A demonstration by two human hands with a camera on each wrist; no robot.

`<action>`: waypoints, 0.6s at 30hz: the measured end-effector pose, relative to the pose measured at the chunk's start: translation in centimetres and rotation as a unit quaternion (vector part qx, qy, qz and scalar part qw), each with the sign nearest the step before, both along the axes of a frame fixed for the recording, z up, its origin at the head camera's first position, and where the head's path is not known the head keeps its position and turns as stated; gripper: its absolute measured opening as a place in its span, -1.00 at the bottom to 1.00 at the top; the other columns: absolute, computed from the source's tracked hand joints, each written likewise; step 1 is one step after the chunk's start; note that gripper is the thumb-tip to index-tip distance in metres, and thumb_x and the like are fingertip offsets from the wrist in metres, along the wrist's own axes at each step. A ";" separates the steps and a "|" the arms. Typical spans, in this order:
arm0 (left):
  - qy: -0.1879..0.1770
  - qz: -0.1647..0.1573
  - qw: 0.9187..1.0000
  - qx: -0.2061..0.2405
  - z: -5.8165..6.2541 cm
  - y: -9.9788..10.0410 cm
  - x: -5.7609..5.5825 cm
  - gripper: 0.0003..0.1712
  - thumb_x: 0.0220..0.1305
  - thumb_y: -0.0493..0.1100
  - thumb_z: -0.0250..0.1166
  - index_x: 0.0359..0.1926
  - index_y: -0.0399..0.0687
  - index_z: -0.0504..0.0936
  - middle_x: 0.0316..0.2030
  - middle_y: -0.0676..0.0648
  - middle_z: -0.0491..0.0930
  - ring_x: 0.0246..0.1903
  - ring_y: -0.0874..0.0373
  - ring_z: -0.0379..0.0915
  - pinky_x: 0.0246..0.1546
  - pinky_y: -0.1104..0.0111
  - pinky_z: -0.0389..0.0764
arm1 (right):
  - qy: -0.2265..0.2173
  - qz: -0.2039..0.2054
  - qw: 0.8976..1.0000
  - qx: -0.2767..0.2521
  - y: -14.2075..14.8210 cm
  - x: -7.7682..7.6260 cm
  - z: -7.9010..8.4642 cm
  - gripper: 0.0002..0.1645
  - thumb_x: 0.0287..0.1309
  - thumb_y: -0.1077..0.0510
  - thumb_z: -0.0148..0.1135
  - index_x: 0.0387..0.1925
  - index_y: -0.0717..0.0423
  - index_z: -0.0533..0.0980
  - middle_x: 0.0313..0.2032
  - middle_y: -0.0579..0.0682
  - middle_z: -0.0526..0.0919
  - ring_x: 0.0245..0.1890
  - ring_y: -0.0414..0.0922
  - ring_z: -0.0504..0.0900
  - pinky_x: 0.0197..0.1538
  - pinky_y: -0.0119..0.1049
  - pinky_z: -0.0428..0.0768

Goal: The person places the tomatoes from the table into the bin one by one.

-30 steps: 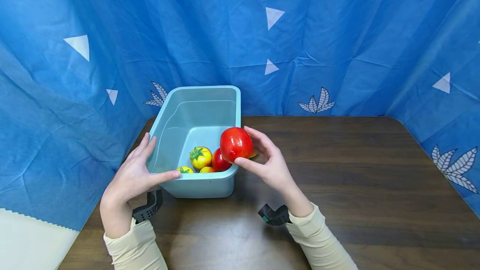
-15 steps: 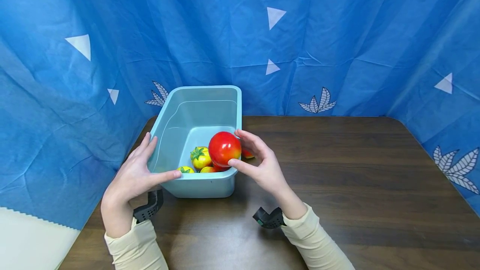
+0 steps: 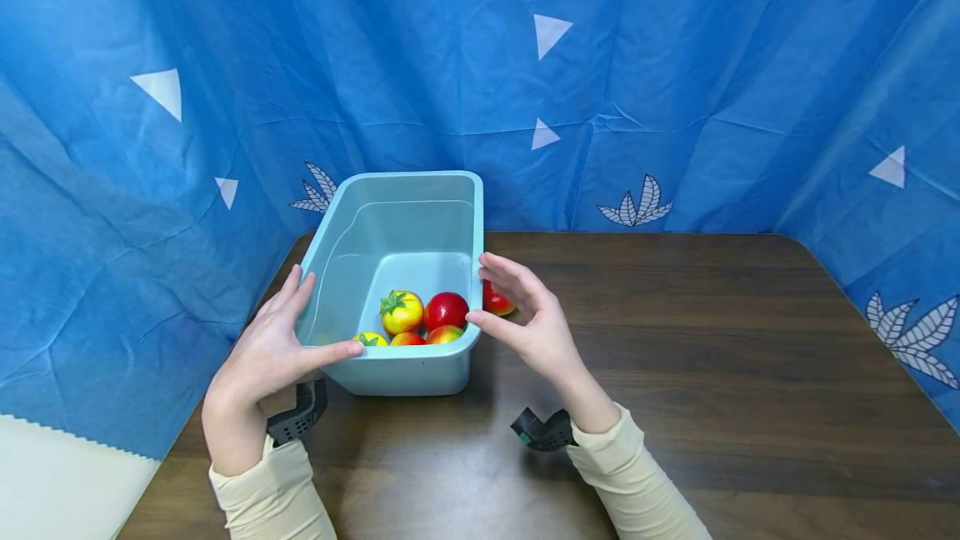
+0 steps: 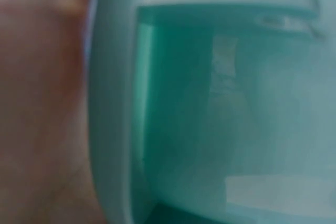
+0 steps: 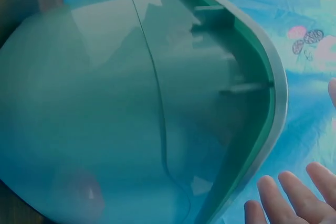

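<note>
A light-blue bin [image 3: 474,215] stands on the dark wooden table. My left hand [image 3: 262,352] holds its front left corner, thumb on the front rim and fingers along the left side. Inside lie a yellow tomato with green leaves [image 3: 402,312], a dark red round fruit [image 3: 446,310], a red-and-yellow round fruit [image 3: 445,334], a red-orange one [image 3: 407,339] and another leafy yellow one [image 3: 371,339], partly hidden by the front rim. My right hand [image 3: 528,315] is at the right rim with fingers apart, holding nothing. Behind its fingers, outside the bin, a red-and-yellow fruit [image 3: 497,298] partly shows.
Blue patterned cloth [image 3: 660,82] hangs behind and along both sides of the wooden table [image 3: 697,357]. Black wrist cameras sit on both wrists. Farther back, the bin's pale floor [image 3: 412,269] shows beyond the fruits.
My right hand carried a red-and-yellow round fruit left over the bin and let it go. It now lies at the bin's front right, and the hand has drawn back slightly right. My left hand stayed put.
</note>
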State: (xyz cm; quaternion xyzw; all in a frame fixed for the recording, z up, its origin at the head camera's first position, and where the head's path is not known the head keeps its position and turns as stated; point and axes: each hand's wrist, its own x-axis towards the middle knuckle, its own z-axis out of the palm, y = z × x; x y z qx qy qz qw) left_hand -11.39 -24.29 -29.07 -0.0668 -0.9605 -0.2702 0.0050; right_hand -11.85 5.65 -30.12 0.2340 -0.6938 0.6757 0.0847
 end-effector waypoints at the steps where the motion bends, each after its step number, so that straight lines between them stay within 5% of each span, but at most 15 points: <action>1: 0.000 0.001 1.000 0.000 0.0 0.0 0.0 0.25 -0.17 0.32 0.32 0.37 -0.11 -0.16 0.36 -0.04 -0.39 0.28 -0.24 -0.30 -0.03 -0.31 0.05 | -0.001 -0.003 1.000 -0.002 0.1 -0.1 0.0 -0.30 -0.06 0.38 0.26 0.17 0.25 0.26 0.14 0.15 0.36 0.11 0.05 0.35 0.13 -0.06 0.30; 11: 0.000 0.000 1.000 0.006 -0.1 -0.1 0.0 0.26 -0.17 0.32 0.33 0.37 -0.11 -0.17 0.36 -0.03 -0.39 0.28 -0.24 -0.31 -0.03 -0.31 0.05 | -0.021 -0.018 0.999 -0.020 1.1 -1.3 -0.2 -0.34 -0.02 0.35 0.24 0.17 0.23 0.27 0.13 0.12 0.37 0.11 0.04 0.36 0.13 -0.08 0.31; 18: 0.001 -0.001 1.000 0.007 -0.1 -0.1 -0.1 0.26 -0.18 0.32 0.33 0.37 -0.12 -0.16 0.36 -0.02 -0.39 0.28 -0.23 -0.31 -0.03 -0.30 0.04 | -0.015 -0.016 0.999 -0.040 2.1 -3.7 -2.3 -0.35 -0.01 0.26 0.27 0.17 0.09 0.31 0.12 0.02 0.40 0.10 -0.02 0.38 0.13 -0.08 0.31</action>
